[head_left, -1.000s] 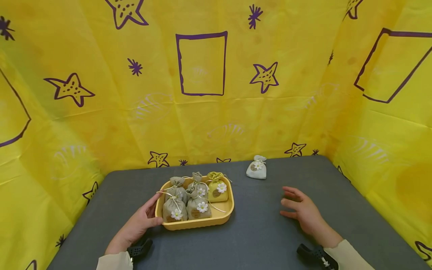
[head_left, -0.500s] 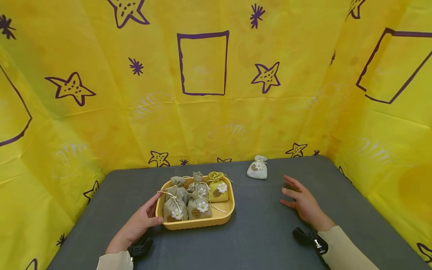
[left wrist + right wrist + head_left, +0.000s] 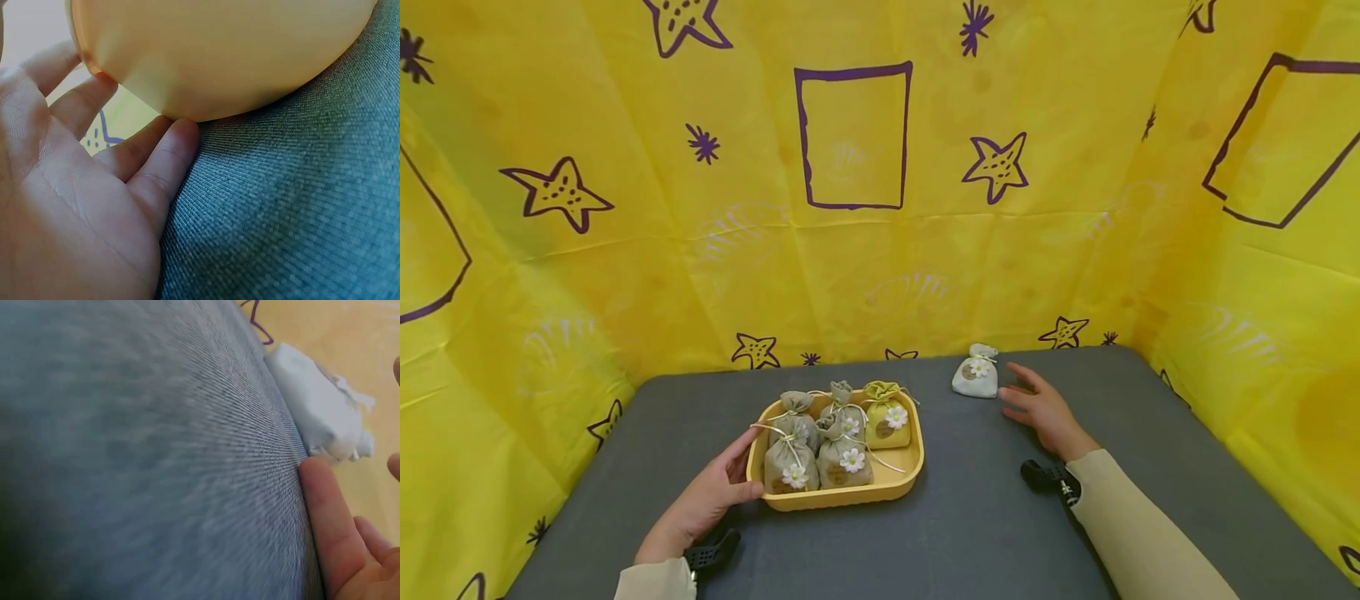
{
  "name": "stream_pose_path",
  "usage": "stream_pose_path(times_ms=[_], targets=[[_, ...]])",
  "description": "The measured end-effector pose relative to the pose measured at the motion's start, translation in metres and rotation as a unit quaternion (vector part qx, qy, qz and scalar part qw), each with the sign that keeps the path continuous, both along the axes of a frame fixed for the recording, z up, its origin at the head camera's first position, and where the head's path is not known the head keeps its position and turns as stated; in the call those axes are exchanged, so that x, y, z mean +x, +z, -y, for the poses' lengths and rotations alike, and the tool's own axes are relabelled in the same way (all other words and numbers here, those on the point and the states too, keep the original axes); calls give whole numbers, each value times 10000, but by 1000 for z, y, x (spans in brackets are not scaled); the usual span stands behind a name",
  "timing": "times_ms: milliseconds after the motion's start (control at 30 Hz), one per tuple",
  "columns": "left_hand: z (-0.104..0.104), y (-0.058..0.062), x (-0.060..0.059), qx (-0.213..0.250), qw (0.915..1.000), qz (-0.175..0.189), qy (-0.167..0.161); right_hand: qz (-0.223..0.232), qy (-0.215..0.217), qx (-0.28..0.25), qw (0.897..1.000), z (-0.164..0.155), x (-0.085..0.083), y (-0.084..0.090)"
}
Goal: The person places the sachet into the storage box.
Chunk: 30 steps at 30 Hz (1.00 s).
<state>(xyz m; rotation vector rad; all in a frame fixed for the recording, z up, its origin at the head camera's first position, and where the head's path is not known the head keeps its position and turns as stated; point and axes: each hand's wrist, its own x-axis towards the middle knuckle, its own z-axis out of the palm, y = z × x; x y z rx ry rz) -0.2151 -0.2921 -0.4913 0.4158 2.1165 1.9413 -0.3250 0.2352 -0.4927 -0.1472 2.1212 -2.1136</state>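
My left hand (image 3: 702,500) holds the left end of a yellow tray (image 3: 880,497), with thumb at the front corner and fingers along the end wall. In the left wrist view, fingertips (image 3: 185,130) touch the outer wall of the tray (image 3: 231,56). Inside the tray stand several grey drawstring pouches (image 3: 842,475) and one yellow pouch (image 3: 880,433), decorated with white flowers. Beyond it to the right, a white drawstring pouch (image 3: 973,385) sits on the table. My right hand (image 3: 1043,412) is just right of this pouch, fingers spread and holding nothing; a small gap shows between them.
A dark grey cloth covers the table (image 3: 955,517). Yellow fabric (image 3: 850,275) with purple starfish drawings rises behind the table and along both sides. Black straps (image 3: 711,552) sit on the wrists.
My right hand has moved forward and to the left, up beside the white pouch. The left hand and the tray have stayed in place.
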Motion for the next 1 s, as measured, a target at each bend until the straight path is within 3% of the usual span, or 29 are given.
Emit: stream_pose_path(times_ms=[467,633,1000], targets=[[2,1,-1,-51,9998,149,112,-98,480,1044,9933,10,-31,3],[2,1,0,-83,9997,159,143,-219,366,1577,9866,15,-33,2],[0,1,-2,-168,9994,272,157,-465,82,2205,9742,18,-29,1]])
